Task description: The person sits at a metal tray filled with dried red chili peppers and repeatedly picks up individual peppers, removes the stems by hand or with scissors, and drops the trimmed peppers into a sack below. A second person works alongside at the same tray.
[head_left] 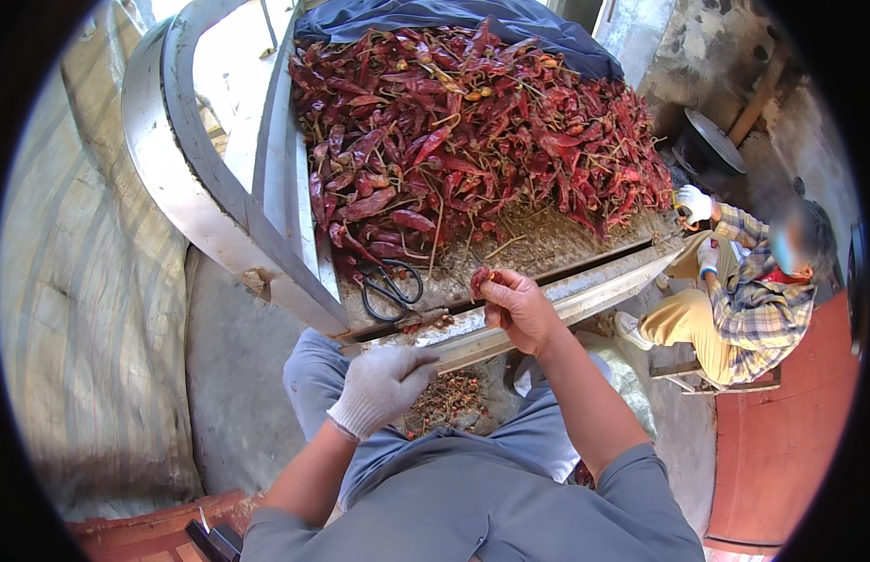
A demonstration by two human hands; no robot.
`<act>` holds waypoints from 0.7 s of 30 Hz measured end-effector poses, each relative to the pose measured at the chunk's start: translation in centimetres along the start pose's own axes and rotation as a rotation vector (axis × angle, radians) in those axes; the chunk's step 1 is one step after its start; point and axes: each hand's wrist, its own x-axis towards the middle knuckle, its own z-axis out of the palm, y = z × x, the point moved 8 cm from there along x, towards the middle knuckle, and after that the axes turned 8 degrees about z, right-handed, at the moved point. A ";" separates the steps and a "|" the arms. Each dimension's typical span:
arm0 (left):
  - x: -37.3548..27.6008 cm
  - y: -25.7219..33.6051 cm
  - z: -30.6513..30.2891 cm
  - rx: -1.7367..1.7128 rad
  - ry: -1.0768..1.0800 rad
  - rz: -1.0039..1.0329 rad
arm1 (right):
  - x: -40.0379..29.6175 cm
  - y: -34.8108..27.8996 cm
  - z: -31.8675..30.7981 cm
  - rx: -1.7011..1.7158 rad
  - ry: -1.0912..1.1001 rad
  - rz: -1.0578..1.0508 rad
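Note:
A heap of dried red chili peppers (442, 140) fills much of the tray in front of me. My right hand (519, 305), bare, pinches a small dark red chili pepper (481, 282) above the tray's front edge. Lower and to the left is my left hand (387, 385) in a white knitted glove; its fingers are bent, and I cannot tell whether they hold anything. Black-handled scissors (393, 289) lie on the tray near its front left corner, with the blades pointing right, by the metal rim (589, 296). No hand touches them.
At the right a masked person in white gloves sits on a stool (723, 386) beside the tray. A curved metal frame (189, 204) rises at the left. Stems and scraps (452, 400) lie on the floor between my knees. Dark blue cloth (470, 21) borders the heap's far side.

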 end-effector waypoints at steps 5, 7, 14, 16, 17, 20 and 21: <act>3.2 -0.7 0.8 -0.437 0.228 -0.098 | -2.9 2.3 1.1 0.220 -0.180 0.061; 4.3 -0.1 1.0 -0.390 0.205 -0.084 | -3.8 2.8 0.5 0.260 -0.183 0.055; 5.6 4.9 2.3 -0.204 0.049 0.049 | -7.6 2.8 -3.0 0.282 0.055 0.024; 6.1 5.7 3.9 -0.044 -0.051 0.061 | -7.9 3.2 -3.0 0.264 0.088 -0.011; 6.2 6.0 4.7 0.037 -0.100 0.065 | -8.1 3.4 -3.0 0.252 0.105 -0.030; 5.9 6.3 5.1 0.158 0.042 0.146 | -8.2 4.9 -2.3 0.199 0.132 -0.022; 5.9 6.6 4.9 0.211 0.090 0.176 | -8.4 5.3 -2.0 0.184 0.144 -0.010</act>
